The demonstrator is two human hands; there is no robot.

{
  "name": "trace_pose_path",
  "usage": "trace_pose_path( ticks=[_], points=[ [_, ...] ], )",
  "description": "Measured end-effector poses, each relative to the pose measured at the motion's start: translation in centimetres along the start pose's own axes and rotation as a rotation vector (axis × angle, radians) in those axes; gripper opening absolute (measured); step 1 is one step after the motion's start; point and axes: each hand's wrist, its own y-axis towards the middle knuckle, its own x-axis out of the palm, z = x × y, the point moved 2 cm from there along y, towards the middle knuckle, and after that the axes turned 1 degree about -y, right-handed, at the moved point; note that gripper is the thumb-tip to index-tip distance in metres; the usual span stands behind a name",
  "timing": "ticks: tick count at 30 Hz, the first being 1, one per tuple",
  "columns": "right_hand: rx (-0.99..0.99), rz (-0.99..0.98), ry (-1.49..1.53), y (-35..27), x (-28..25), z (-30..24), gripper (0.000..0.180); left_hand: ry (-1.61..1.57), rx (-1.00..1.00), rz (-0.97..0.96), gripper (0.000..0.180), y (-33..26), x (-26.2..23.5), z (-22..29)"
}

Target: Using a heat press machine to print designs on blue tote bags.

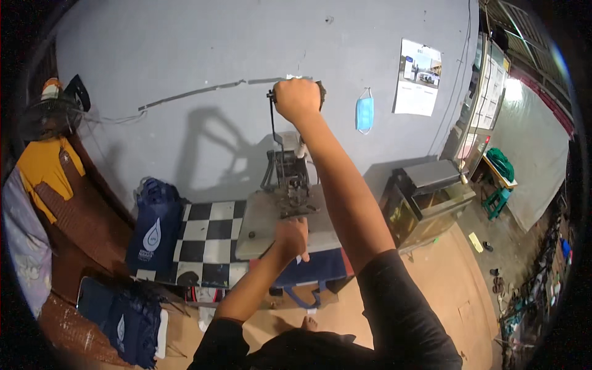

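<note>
One right hand (298, 98) clamped atop dark machine (290, 163), left hand (291, 234) well apart, lowered at front of grey plate (262, 213), grip not determinable, navy bag (317, 268) seen just below, machine positioned before grey wall (246, 49), checkered surface (220, 229) to its left.

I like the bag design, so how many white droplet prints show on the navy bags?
2: one white droplet print on the navy bag at the left end of the checkered tabletop, the other on the pile of navy bags at lower left. More may be hidden.
</note>
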Motion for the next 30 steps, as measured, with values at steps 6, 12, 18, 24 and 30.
trace_pose_path(
  ticks=[6,12,18,24,30],
  points=[
    [-0.047,0.143,0.023,7.7,3.6,2.1,0.008,0.198,0.056,0.055,0.091,0.0,-4.8,0.5],
    [-0.106,0.295,-0.033,13.6,8.0,3.7,0.023,-0.126,0.404,0.287,0.074,1.3,-7.0,-0.7],
    [-0.1,0.274,-0.003,16.3,10.6,4.2,0.033,-0.069,0.466,0.475,0.084,1.9,-7.4,-1.8],
    [-0.12,0.248,0.013,14.1,10.2,4.2,0.04,-0.036,0.426,0.434,0.078,2.0,-6.9,-1.4],
    [-0.202,0.176,0.023,9.8,7.8,4.6,0.072,0.064,0.346,0.808,0.065,-0.8,-4.8,0.5]
  ],
)
